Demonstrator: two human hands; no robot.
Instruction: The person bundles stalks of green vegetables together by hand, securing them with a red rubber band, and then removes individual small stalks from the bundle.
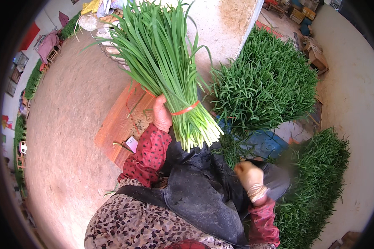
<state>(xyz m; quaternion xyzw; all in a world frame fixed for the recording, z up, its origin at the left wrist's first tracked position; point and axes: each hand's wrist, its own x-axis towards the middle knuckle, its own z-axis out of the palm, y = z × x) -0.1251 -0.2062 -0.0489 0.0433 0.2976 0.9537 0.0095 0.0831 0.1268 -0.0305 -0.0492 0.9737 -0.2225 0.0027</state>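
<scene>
My bare left hand [162,114] grips a thick bundle of garlic chives [171,68] above my lap. Its leaves spread toward the top of the view, and the pale stem ends point down at me. An orange-red band [185,109] circles the stems near those ends; a bit of another red band shows by my thumb. My right hand [250,176], in a pale glove cinched at the wrist, is over my right thigh, apart from the bundle. Its fingers are curled and slightly blurred, with nothing seen in them. A dark apron [199,199] covers my lap.
Left of me is a wooden board [112,133] bearing a small pale box [131,143] and loose red ties. A large chive pile [265,81] stands ahead right, another chive pile [311,186] along the right wall. Loose leaves [233,151] lie beside blue sheeting [265,143].
</scene>
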